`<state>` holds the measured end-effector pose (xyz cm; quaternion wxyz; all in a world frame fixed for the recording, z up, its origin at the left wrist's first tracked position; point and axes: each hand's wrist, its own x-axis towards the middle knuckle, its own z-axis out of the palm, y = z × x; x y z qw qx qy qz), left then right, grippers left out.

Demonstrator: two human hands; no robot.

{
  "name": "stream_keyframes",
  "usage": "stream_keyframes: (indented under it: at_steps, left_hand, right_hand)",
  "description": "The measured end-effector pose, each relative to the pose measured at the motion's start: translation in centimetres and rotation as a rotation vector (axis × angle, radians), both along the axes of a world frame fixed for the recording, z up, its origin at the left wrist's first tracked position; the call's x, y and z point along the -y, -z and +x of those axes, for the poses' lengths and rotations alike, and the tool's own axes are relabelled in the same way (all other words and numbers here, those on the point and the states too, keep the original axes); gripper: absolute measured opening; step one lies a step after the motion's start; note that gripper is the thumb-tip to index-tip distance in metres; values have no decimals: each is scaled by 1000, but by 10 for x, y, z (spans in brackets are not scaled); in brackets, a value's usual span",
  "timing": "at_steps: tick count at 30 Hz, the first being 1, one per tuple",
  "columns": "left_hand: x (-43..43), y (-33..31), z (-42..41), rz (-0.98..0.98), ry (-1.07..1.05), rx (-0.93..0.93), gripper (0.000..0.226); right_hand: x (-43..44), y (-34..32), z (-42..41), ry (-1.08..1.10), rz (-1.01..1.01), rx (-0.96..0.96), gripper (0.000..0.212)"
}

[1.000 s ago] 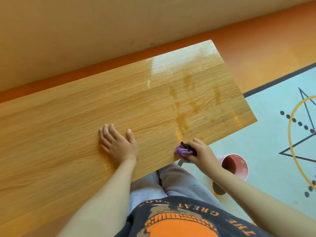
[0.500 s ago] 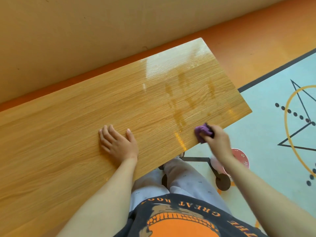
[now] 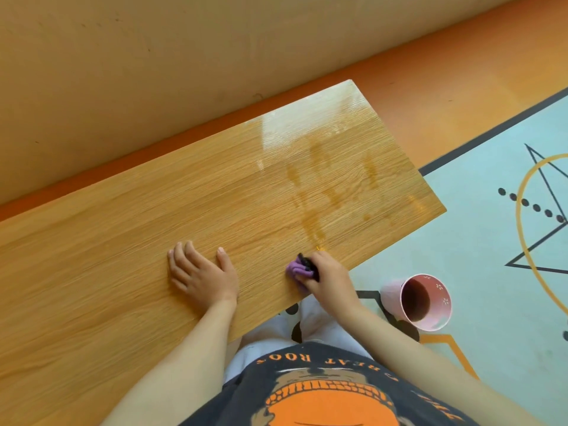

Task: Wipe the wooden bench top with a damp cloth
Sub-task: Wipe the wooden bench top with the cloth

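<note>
The wooden bench top (image 3: 129,229) runs from the lower left to the upper right, with wet streaks and a glossy patch near its right end. My left hand (image 3: 201,273) rests flat on the wood, fingers straight. My right hand (image 3: 330,279) grips a bunched purple cloth (image 3: 296,268) with a dark part, pressed on the bench near its front edge.
A pink cup (image 3: 421,302) lies on its side on the pale blue patterned mat (image 3: 479,241) to the right of my right arm. An orange floor (image 3: 430,78) and a tan wall (image 3: 153,56) lie behind the bench. My legs are under the front edge.
My right hand swept the cloth right along the front edge, then back left toward my left hand. My left hand stayed in place.
</note>
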<state>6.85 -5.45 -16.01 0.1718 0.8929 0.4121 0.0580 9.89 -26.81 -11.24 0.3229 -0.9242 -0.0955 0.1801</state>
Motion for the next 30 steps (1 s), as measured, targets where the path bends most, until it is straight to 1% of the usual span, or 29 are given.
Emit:
stream_keyframes:
  at_steps: [1,3,4,6,8,10,12,15,17,19,22,24,25,27,28,30]
  left_hand:
    - [0,0,0,1,-1,-2,61]
    - [0,-1,0,5,-5,-6,60]
    - [1,-1,0,9,-10,-3,60]
    - [1,-2,0,17,-19,0,60]
    - [2,-2,0,29,-24,3,60]
    - [2,-2,1,32,-32,4,60]
    - [2,-2,2,34,-36,8,60]
    - [2,-1,3,48,-51,10,59]
    - [2,-1,2,55,-58,12,59]
    - [2,0,1,58,-58,9,60]
    - [3,0,2,58,-62,6,60]
    - [3,-1,2,62,-65,2,60]
    - [4,-2,2,65,-68,3,60]
    - [4,-2,3,69,-72,5,59]
    - [4,-2,3,73,-70,3,59]
    - [4,-2,3,75,-66,-2,59]
  right_hand:
    - [-1,-1,4,-42,-5,-9,13]
    - [9,-1,17,-48,-3,-12,13]
    - [17,-1,26,-13,4,-2,12]
    - [40,-3,50,134,8,18,12]
    - [68,-9,79,289,-29,27,16]
    - [97,-13,103,396,-87,45,19]
    - [120,-15,118,465,-158,66,22]
    - [121,-11,119,473,-211,72,20]
    - [99,-8,107,445,-159,50,19]
    - [65,-6,89,328,-100,34,19]
    - [8,-5,62,52,-5,-8,18]
    - [-23,-4,48,-166,9,-12,19]
    - [-31,-3,45,-232,7,-4,21]
    - [-31,-2,54,-257,10,33,23]
    - [-23,-1,63,-216,21,44,23]
    - [1,0,89,-46,42,54,22]
